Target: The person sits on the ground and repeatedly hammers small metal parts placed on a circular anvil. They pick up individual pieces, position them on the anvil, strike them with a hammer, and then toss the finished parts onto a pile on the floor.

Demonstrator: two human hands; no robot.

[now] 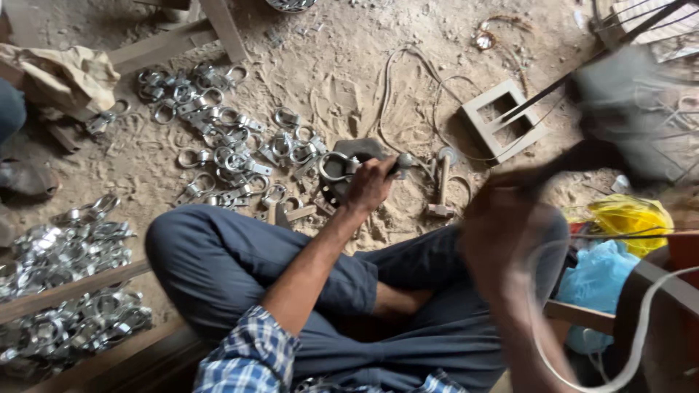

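Head view of a person seated cross-legged on sandy ground. The left hand (369, 183) has its fingers wrapped round a metal ring clamp (336, 167), pressing it on a dark block (362, 149) near centre. The right hand (502, 225), at four o'clock from the clamp, is motion-blurred; its fingers seem closed on a dark handle (582, 156), though the grip cannot be told. Loose clamps (218, 131) lie at ten o'clock; a hammer (441, 191) rests at three o'clock.
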